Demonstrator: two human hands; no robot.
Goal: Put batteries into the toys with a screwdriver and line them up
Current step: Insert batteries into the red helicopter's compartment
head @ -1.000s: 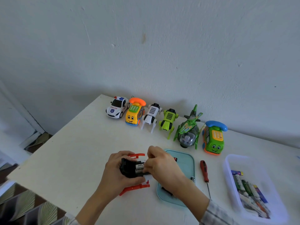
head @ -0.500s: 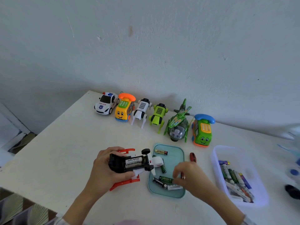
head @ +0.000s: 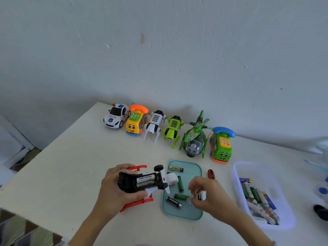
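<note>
My left hand (head: 115, 190) grips an upturned white and red toy helicopter (head: 147, 181); its open black battery bay shows batteries inside. My right hand (head: 207, 194) hovers over the teal tray (head: 193, 166) and pinches a battery (head: 201, 195) just above it. Three more batteries lie in the tray, among them a gold one (head: 176, 169) at the far end. The red-handled screwdriver (head: 211, 174) lies right of the tray, mostly hidden behind my right hand. Several finished toys stand in a row along the wall, from a police car (head: 116, 115) to a green phone car (head: 221, 145).
A clear plastic bin (head: 266, 167) with several batteries stands at the right. Blue, white and black toy parts (head: 322, 201) show at the far right edge. The table's left edge drops off near my left arm.
My right hand left the toy's battery bay, moved right to the tray and picked up a battery there. The left hand keeps holding the toy.
</note>
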